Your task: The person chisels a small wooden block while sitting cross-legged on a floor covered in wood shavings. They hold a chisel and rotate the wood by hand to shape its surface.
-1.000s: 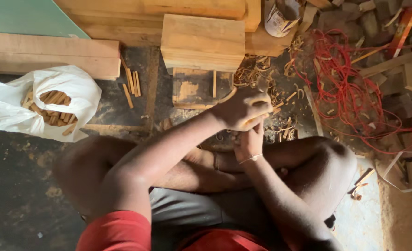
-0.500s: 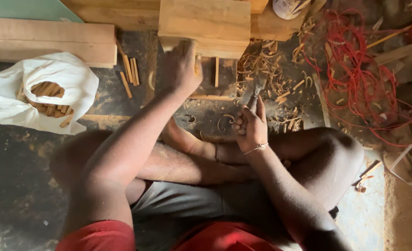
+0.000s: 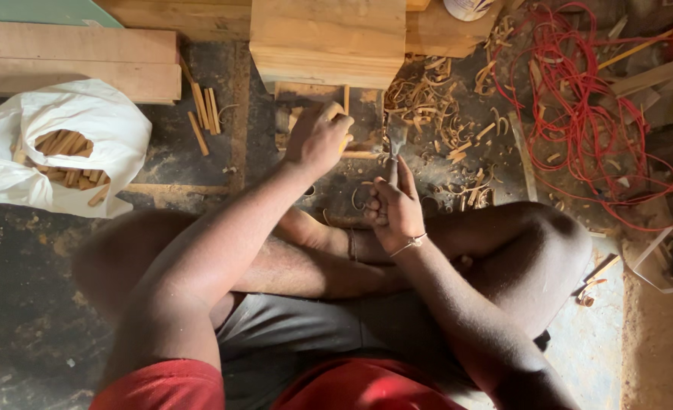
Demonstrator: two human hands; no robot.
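Observation:
I sit cross-legged on the floor. My left hand (image 3: 319,138) is closed around a short wooden stick (image 3: 335,111), held over a small wooden block (image 3: 306,95) just below a large wooden box (image 3: 327,39). My right hand (image 3: 393,205) grips a chisel (image 3: 396,143) with its metal blade pointing away from me, right of the left hand. Curled wood shavings (image 3: 427,102) lie around the blade.
A white plastic bag (image 3: 63,144) holding several wooden sticks lies at left. Loose sticks (image 3: 204,110) lie beside it, below stacked planks (image 3: 71,57). A tangle of red cord (image 3: 579,114) and scrap wood fill the right side.
My left hand left the right hand, reached up to the wooden box, and has drawn back with a stick. The right hand lowered slightly, still holding the chisel.

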